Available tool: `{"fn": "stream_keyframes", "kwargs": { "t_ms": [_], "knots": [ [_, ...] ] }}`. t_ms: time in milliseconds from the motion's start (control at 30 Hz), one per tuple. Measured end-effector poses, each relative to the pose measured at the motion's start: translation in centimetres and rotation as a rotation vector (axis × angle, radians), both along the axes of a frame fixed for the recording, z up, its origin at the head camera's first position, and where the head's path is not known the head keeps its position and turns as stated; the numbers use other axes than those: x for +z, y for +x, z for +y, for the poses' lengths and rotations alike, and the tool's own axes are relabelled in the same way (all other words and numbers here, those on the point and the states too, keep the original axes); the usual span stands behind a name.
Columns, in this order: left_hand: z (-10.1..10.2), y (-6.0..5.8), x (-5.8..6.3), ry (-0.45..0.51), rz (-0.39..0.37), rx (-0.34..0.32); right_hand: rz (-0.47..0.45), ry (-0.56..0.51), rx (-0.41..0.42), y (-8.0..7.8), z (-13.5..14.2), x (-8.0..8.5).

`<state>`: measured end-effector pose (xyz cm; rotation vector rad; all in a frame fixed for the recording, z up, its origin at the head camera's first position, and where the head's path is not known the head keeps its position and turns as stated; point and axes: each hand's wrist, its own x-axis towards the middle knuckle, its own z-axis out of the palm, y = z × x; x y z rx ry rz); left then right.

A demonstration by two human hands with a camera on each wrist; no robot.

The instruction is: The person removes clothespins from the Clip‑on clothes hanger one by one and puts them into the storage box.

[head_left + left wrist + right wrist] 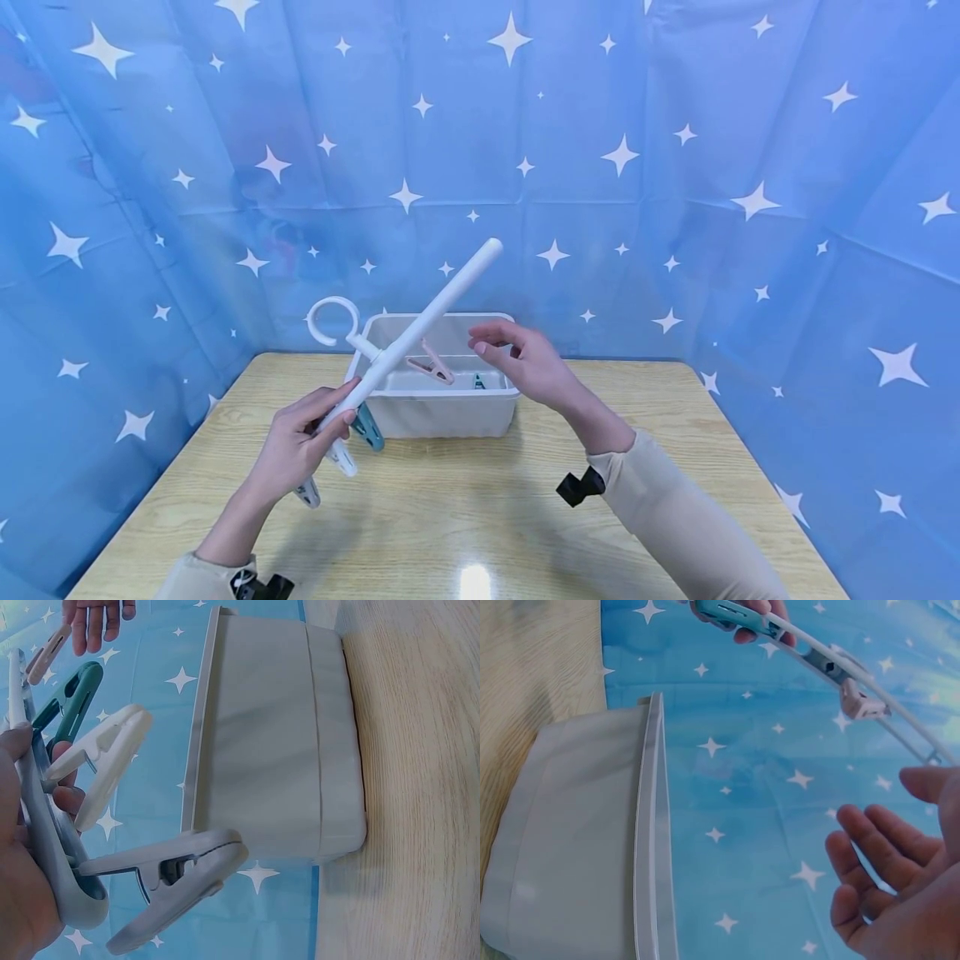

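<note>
Pale beige sleeves end behind the bare hands. A small, blocky black device sits at each wrist, the left one's band bearing a whitish detail.

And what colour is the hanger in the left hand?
The hanger is white, bar and hook alike. It shows best in the head view.
</note>
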<state>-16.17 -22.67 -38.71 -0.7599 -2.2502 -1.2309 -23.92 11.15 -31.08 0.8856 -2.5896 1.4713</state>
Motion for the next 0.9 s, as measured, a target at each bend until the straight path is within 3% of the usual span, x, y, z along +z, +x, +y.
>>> {"fn": "stream_keyframes", "kwargs": {
  "t_ms": [900],
  "knots": [
    [0.27, -0.27, -0.06, -0.008, -0.003, -0.005, -0.002, -0.007, 0.064, 0.63, -0.35, 0.13]
  ]
}}
